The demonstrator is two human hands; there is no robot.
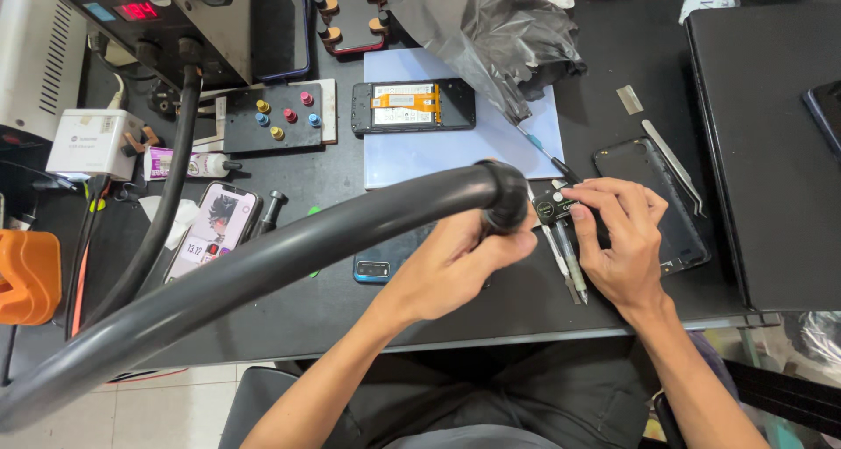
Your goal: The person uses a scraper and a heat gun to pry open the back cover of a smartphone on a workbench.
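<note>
A thick black hose with a ribbed black handle is gripped by the left hand, whose fingers are closed round the handle end; the hose sweeps from there down to the lower left corner of the view. The tip of the tool is hidden behind the hand, so where exactly it points cannot be told.

The right hand is bent over a small black camera-module part, which is pinched between thumb and fingertips on the black worktable — just right of the handle. A pair of slim silver tweezers lies on the table just below that part, between the two hands.

A black phone back cover lies beside the right hand, partly covered by it, and long silver tweezers rest along its right edge. Further back, an opened phone frame with an orange flex cable is laid on a pale blue mat, with a crumpled black plastic bag over the mat's far corner. A phone with a lit screen lies at the left, near a grey heat station with a red display — the hose of that station runs down past it.
</note>
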